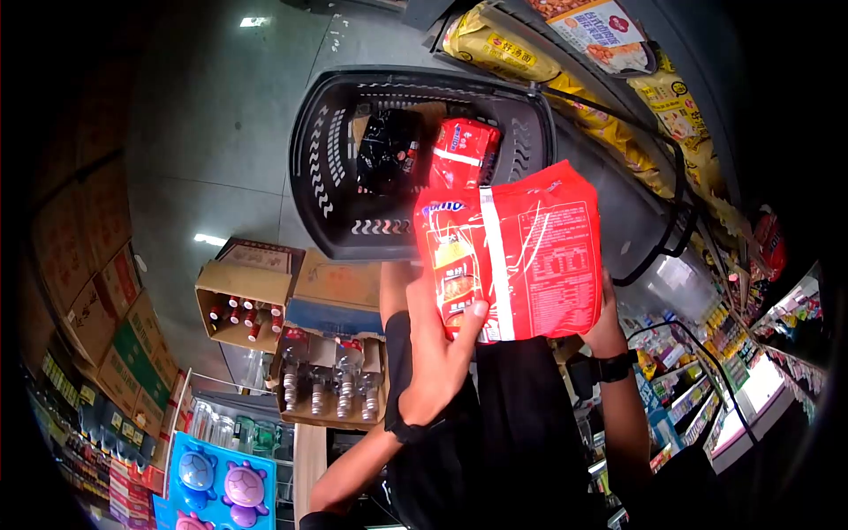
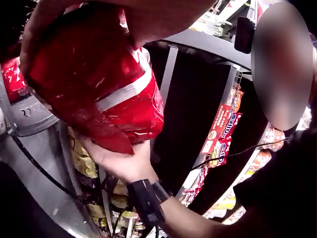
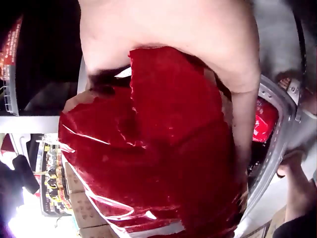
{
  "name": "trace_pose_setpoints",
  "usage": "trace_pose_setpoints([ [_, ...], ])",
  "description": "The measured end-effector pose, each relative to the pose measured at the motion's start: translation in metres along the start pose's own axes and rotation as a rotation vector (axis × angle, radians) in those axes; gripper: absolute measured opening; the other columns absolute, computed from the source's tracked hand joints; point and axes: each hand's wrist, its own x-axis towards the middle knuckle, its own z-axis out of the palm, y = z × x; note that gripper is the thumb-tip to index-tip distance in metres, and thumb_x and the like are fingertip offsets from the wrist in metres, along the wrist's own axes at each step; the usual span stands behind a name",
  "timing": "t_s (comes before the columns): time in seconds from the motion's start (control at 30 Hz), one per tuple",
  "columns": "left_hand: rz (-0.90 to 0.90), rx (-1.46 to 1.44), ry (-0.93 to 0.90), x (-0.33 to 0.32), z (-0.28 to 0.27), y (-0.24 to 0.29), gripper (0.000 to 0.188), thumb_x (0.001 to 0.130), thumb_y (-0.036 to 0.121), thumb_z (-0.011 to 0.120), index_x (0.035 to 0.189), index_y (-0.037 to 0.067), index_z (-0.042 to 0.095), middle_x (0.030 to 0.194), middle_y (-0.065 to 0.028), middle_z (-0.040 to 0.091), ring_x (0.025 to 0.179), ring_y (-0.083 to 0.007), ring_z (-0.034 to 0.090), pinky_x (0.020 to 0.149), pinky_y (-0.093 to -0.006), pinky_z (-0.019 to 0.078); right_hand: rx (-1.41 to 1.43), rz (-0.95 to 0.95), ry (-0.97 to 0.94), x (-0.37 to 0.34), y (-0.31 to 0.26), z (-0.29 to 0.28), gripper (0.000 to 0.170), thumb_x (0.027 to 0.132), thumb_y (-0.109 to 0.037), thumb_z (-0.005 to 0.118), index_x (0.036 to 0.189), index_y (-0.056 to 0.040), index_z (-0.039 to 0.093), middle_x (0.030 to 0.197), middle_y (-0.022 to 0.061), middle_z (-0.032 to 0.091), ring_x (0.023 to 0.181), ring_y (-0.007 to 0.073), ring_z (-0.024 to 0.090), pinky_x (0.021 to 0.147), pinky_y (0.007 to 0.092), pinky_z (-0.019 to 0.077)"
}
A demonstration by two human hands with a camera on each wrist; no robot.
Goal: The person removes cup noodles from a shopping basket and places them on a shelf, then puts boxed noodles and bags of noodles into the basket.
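A large red noodle package with a white band [image 1: 548,265] is held between both hands in front of the body. The left hand [image 1: 442,353] grips its left side, thumb on the printed face. At its right edge the right hand [image 1: 607,322] holds on, mostly hidden behind the package; in the right wrist view that hand [image 3: 173,29] curls over the red wrapper [image 3: 163,129]. Beyond the package stands a dark basket [image 1: 305,185] containing a smaller red pack [image 1: 465,150] and a black pack [image 1: 389,150].
Yellow packages [image 1: 503,49] line the shelf at upper right. Left of the body are a carton of red-capped bottles [image 1: 238,331], a carton of bulb-shaped bottles [image 1: 331,415] and a blue tray with turtle shapes [image 1: 221,495]. Grey floor [image 1: 212,115] shows at upper left.
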Motion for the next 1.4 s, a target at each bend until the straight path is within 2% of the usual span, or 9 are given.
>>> trace_pose_setpoints([
  [0.33, -0.15, -0.185, -0.114, 0.05, -0.093, -0.048, 0.065, 0.096, 0.009, 0.073, 0.153, 0.0, 0.042, 0.132, -0.0091, 0.065, 0.117, -0.0147, 0.063, 0.1, -0.0305, 0.0517, -0.519, -0.016, -0.061, 0.066, 0.048, 0.075, 0.059, 0.104, -0.046, 0.056, 0.144, -0.0021, 0.053, 0.135, 0.006, 0.064, 0.126, 0.0151, 0.057, 0.108, 0.031, 0.0435],
  [0.47, 0.127, -0.164, -0.022, 0.085, -0.118, -0.085, 0.061, 0.093, 0.008, 0.074, 0.147, 0.007, 0.046, 0.161, -0.0142, 0.038, 0.141, -0.0215, 0.045, 0.105, -0.0367, 0.0502, -0.559, 0.014, -0.061, 0.122, 0.066, 0.125, 0.064, 0.097, -0.041, 0.07, 0.145, -0.0026, 0.052, 0.137, 0.005, 0.062, 0.128, 0.0164, 0.056, 0.111, 0.0337, 0.0417],
  [0.67, -0.04, -0.407, -0.004, 0.11, -0.148, -0.065, 0.048, 0.096, 0.021, 0.072, 0.129, 0.005, 0.042, 0.168, -0.0225, 0.022, 0.15, -0.0315, 0.031, 0.121, -0.0465, 0.0329, -0.446, -0.059, -0.244, 0.207, 0.069, 0.155, 0.061, 0.083, -0.011, 0.076, 0.14, -0.0043, 0.054, 0.12, 0.0037, 0.067, 0.108, 0.0143, 0.063, 0.095, 0.0316, 0.0511],
  [0.8, -0.051, -0.339, -0.016, 0.109, -0.133, -0.077, 0.061, 0.092, 0.031, 0.07, 0.139, 0.009, 0.037, 0.151, -0.0123, 0.038, 0.146, -0.0254, 0.033, 0.123, -0.0434, 0.0199, -0.374, -0.193, -0.181, 0.243, 0.066, 0.179, 0.065, 0.075, 0.002, 0.067, 0.139, -0.0061, 0.055, 0.1, 0.0036, 0.069, 0.083, 0.0136, 0.066, 0.078, 0.0269, 0.0537],
  [0.93, -0.005, -0.455, -0.023, 0.117, -0.117, -0.097, 0.064, 0.092, 0.019, 0.07, 0.143, 0.01, 0.032, 0.15, -0.0116, 0.037, 0.148, -0.0254, 0.031, 0.125, -0.0453, 0.021, -0.478, -0.221, -0.154, 0.253, 0.05, 0.2, 0.074, 0.075, 0.008, 0.063, 0.146, -0.0063, 0.053, 0.122, 0.0087, 0.069, 0.101, 0.0158, 0.068, 0.086, 0.0276, 0.0556],
  [1.07, -0.013, -0.423, -0.056, 0.138, -0.106, -0.116, 0.068, 0.091, 0.014, 0.07, 0.145, 0.011, 0.03, 0.15, -0.0115, 0.037, 0.148, -0.0261, 0.03, 0.127, -0.0467, 0.0201, -1.209, -0.82, -0.107, 0.278, 0.056, 0.192, 0.07, 0.082, 0.003, 0.059, 0.151, -0.0015, 0.047, 0.145, 0.0263, 0.058, 0.134, 0.0382, 0.058, 0.112, 0.0397, 0.0463],
  [1.17, -0.023, -0.495, 0.06, 0.178, -0.111, -0.135, 0.059, 0.095, 0.019, 0.068, 0.141, 0.01, 0.033, 0.15, -0.0097, 0.041, 0.144, -0.0259, 0.038, 0.121, -0.0479, 0.0317, -0.994, -0.43, 0.071, 0.28, 0.072, 0.193, 0.052, 0.085, -0.003, 0.065, 0.135, -0.0061, 0.052, 0.12, 0.0268, 0.069, 0.117, 0.0438, 0.066, 0.098, 0.0475, 0.0537],
  [1.27, -0.354, -0.644, 0.186, 0.23, -0.13, -0.143, 0.059, 0.099, 0.028, 0.067, 0.145, 0.011, 0.035, 0.147, -0.0096, 0.049, 0.137, -0.0246, 0.047, 0.115, -0.048, 0.0395, -1.103, -0.603, 0.206, 0.284, 0.094, 0.185, 0.038, 0.084, -0.004, 0.072, 0.117, -0.0067, 0.052, 0.105, 0.024, 0.07, 0.106, 0.0473, 0.068, 0.086, 0.05, 0.0543],
  [1.4, -0.072, -0.337, 0.005, 0.243, -0.131, -0.106, 0.069, 0.098, 0.012, 0.068, 0.157, 0.011, 0.033, 0.149, -0.0106, 0.052, 0.133, -0.0206, 0.052, 0.11, -0.039, 0.0446, -0.784, -0.555, 0.29, 0.293, 0.112, 0.182, 0.026, 0.083, 0.002, 0.068, 0.101, -0.0038, 0.049, 0.092, 0.0184, 0.068, 0.088, 0.0349, 0.073, 0.078, 0.0444, 0.0573],
])
